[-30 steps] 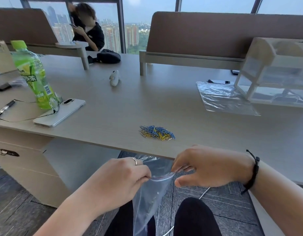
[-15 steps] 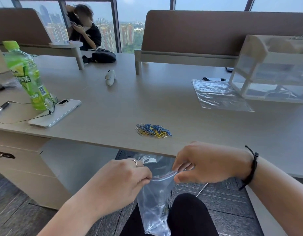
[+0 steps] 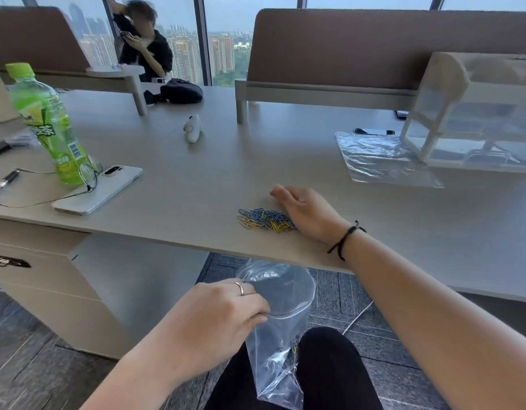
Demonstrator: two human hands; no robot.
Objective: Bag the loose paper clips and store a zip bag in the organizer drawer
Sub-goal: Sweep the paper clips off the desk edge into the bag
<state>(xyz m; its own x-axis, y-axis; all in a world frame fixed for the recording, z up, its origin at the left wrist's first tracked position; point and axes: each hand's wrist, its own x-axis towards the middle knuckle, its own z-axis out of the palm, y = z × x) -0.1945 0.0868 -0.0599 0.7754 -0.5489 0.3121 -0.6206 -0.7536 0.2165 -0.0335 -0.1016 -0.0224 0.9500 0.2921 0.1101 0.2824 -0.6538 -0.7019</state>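
Nearest the camera, at about 6 o'clock, the left hand [image 3: 223, 315] was pinching one side of the zip bag's [image 3: 281, 344] mouth, below the desk edge and over the lap. Only that one side was held, so the opening sagged into a loose oval and could easily fold shut. A few clips seemed to be sitting in the bottom already, hard to say how many.

Up on the desk [image 3: 196, 179], the right hand [image 3: 307, 211] lay open and relaxed, holding nothing, fingers spread, its palm edge right against the 3 o'clock side of the blue and yellow paper clips [image 3: 266, 219]. My guess is it was about to sweep them toward the edge. Risk there: the bag mouth sat slightly off from the pile, so a fast sweep could send clips past it onto the floor.

Further out at 2 o'clock, a spare zip bag [image 3: 380, 161] lay flat, touching the clear organizer [image 3: 475, 119]. Couldn't tell if any drawer was open.
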